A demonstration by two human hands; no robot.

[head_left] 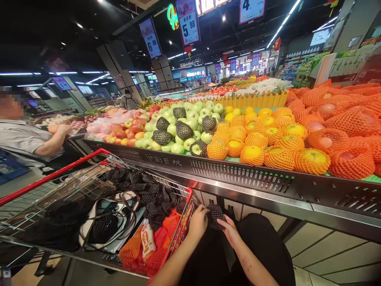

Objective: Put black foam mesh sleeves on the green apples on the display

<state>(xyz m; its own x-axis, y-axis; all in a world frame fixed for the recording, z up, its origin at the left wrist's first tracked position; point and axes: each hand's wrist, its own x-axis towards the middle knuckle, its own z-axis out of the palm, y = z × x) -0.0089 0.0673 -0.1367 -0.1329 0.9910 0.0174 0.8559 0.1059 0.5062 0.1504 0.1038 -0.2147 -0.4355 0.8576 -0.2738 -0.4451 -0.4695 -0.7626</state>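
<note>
My left hand (pixel 198 221) and my right hand (pixel 228 230) meet low in front of me, both closed on one black foam net sleeve (pixel 215 213). They hold it just below the front edge of the fruit stand (pixel 268 178), beside the right end of a red shopping cart (pixel 101 214). The cart holds a pile of black net sleeves (pixel 145 190), orange net sleeves (pixel 166 228), a white bag with cords and a small packet. On the stand lie green apples (pixel 178 135), several in black nets (pixel 183 129), and oranges in orange nets (pixel 279 157).
Another person in a grey shirt (pixel 24 139) leans on the stand at the far left. Red-netted fruit (pixel 351 119) fills the right side. Price signs (pixel 188 22) hang overhead. More produce displays stretch behind. Tiled floor (pixel 327 254) lies at lower right.
</note>
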